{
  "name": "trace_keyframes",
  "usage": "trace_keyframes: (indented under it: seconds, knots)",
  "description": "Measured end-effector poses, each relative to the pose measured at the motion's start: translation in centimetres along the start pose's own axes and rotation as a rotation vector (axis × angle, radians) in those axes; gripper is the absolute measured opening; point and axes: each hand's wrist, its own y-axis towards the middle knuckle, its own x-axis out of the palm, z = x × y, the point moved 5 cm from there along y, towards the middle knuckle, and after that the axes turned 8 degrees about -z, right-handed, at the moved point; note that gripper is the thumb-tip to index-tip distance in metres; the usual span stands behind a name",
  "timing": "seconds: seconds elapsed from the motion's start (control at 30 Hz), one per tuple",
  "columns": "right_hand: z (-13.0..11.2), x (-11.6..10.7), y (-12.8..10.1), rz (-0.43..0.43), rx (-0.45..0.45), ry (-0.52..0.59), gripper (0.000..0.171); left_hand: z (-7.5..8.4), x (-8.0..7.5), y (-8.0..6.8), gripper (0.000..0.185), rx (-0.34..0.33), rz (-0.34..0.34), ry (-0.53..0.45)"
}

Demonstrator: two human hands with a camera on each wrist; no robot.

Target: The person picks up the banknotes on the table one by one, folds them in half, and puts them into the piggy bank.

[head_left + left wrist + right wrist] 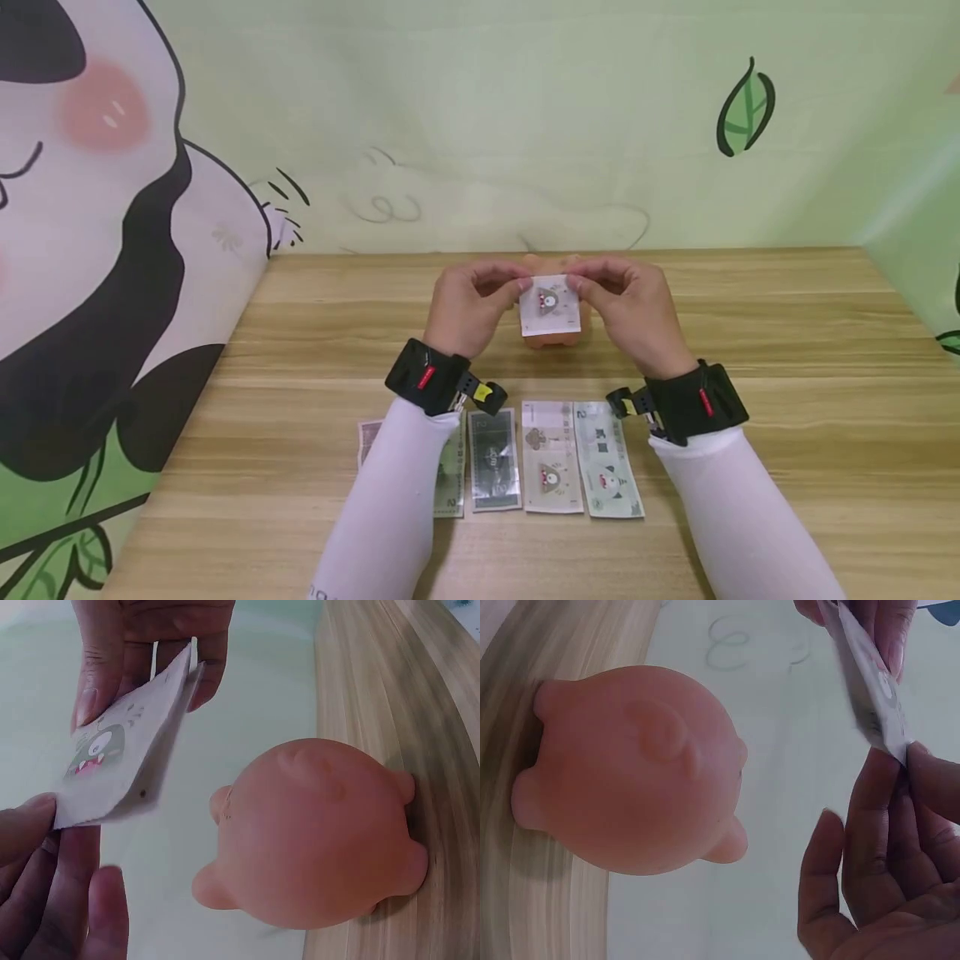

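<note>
A folded play banknote (550, 317) with a cartoon monster face is stretched between both hands in the head view. My left hand (461, 308) pinches its upper left corner between thumb and fingers. At the upper right corner my right hand (637, 312) pinches it the same way. Behind and below the note is an orange-pink piggy bank (315, 832), mostly covered by it in the head view. The left wrist view shows the note's two layers slightly apart. In the right wrist view the note (866, 682) appears nearly edge-on, apart from the piggy bank.
Nearer on the wooden table (787, 333) lie several play banknotes in a row, including a dark grey one (495, 462), a pinkish one (551, 487) and a pale green one (609, 467). The left sleeve partly covers others. A cartoon-printed cloth (525, 125) hangs behind.
</note>
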Motion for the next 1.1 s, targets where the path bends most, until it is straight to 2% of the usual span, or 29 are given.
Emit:
trace_keyframes:
  seconds: [0.07,0.2,0.3,0.37,0.63,0.93,1.1]
  knots:
    - [0.0,-0.1,0.0,0.007,0.010,0.015,0.029,-0.1,0.1,0.1,0.015,-0.013,-0.029,-0.034]
    - [0.1,-0.2,0.0,0.031,0.018,0.035,0.028,-0.6,0.4,0.1,0.020,-0.076,-0.132,-0.103]
    - [0.2,-0.2,0.1,0.037,0.022,0.055,0.027,-0.9,0.6,0.1,0.019,-0.111,-0.198,-0.102]
    - [0.3,-0.2,0.2,0.031,0.034,0.070,0.028,-1.0,0.6,0.1,0.018,-0.114,-0.214,-0.081]
    - [0.9,0.4,0.5,-0.077,0.104,0.077,0.040,-1.3,0.2,0.2,0.017,-0.119,-0.161,-0.088]
    - [1.2,0.5,0.4,-0.061,0.111,0.073,0.034,-1.5,0.3,0.3,0.017,-0.126,-0.136,-0.123]
    - [1.1,0.5,0.2,-0.051,0.104,0.108,0.033,-1.5,0.4,0.2,0.021,-0.121,-0.137,-0.147]
